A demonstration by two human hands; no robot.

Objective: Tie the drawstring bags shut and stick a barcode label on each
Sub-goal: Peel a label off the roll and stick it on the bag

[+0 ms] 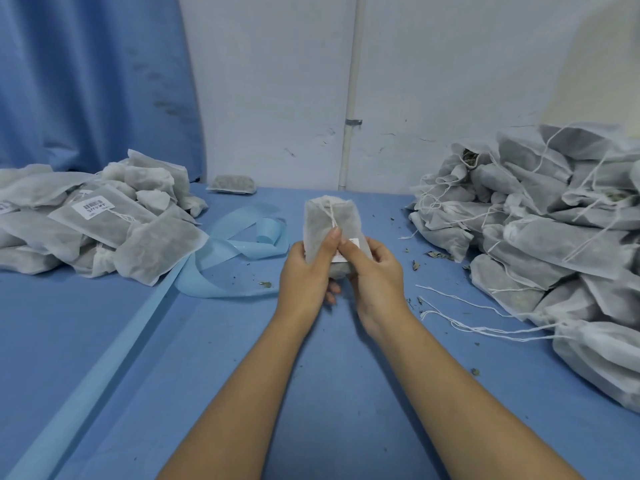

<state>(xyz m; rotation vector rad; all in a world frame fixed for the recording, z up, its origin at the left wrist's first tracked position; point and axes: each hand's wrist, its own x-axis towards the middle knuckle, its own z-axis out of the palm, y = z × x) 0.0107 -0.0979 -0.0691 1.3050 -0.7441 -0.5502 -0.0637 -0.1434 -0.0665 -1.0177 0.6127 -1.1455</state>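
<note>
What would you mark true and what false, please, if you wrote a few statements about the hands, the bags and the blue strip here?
1. The left hand and right hand both have a grip on one drawstring bag. True.
2. Loose white strings trail from the right pile onto the table. True.
3. The bag showing a clear barcode label lies on the right pile. False: it lies on the left pile.
4. The light-blue backing strip is held in the right hand. False: it lies loose and curled on the table, left of the hands.
5. A lone bag lies at the far edge by the wall. True.
</note>
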